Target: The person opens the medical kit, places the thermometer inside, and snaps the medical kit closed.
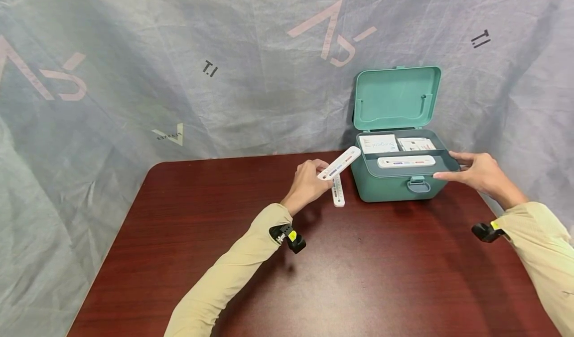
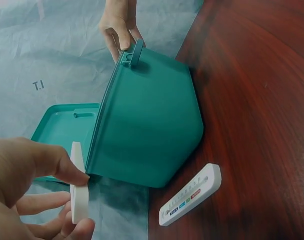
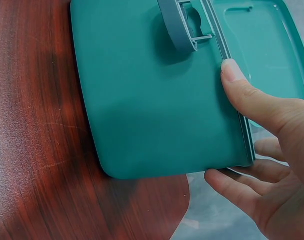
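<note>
My left hand (image 1: 309, 181) pinches a white thermometer (image 1: 341, 162) between thumb and fingers, tilted upward by the left side of a green storage box (image 1: 385, 190). Beneath it a second white thermometer (image 1: 338, 192) lies on the table; the left wrist view shows its scale and coloured labels. A third thermometer (image 1: 405, 161) lies lengthwise in the box's front tray. With its thumb on the front rim and fingers round the side, my right hand (image 1: 482, 172) grips the box's right front corner. The lid (image 1: 396, 97) stands raised at the back.
Behind the tray, a white carton marked Surgical (image 1: 378, 143) and a packet (image 1: 416, 144) sit in the rear compartments. A latch (image 1: 418, 184) hangs on the box front. The dark red table (image 1: 350, 267) reaches back to a grey printed sheet (image 1: 260, 78).
</note>
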A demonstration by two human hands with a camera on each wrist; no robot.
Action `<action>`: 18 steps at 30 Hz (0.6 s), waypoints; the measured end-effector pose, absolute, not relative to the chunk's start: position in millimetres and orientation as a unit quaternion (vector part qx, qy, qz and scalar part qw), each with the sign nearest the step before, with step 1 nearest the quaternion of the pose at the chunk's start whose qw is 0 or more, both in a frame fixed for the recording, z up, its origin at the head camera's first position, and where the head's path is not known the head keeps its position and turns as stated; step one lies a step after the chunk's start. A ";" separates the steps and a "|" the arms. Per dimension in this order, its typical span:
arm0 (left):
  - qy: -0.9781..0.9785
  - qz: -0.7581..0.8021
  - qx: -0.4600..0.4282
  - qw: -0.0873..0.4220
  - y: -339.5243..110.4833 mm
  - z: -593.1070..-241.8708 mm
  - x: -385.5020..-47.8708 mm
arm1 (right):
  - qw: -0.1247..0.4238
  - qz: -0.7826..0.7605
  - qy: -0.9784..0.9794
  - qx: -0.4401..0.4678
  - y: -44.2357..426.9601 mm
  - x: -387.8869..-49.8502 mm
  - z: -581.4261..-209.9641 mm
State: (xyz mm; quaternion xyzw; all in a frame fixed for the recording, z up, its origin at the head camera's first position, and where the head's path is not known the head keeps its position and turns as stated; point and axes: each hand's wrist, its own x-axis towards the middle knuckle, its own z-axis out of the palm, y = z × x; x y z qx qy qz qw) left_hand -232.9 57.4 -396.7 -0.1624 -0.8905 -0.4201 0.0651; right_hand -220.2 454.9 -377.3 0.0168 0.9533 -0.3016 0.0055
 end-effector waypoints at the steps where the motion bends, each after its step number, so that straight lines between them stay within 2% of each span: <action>1: -0.890 -0.420 -0.164 0.064 58.1 -396.0 -232.9 | 0.006 -0.303 0.953 0.017 454.9 -220.2 -377.4; 18: -0.895 -0.407 -0.177 0.047 71.4 -389.6 -236.4 | -0.001 -0.291 0.957 0.008 455.6 -221.0 -378.5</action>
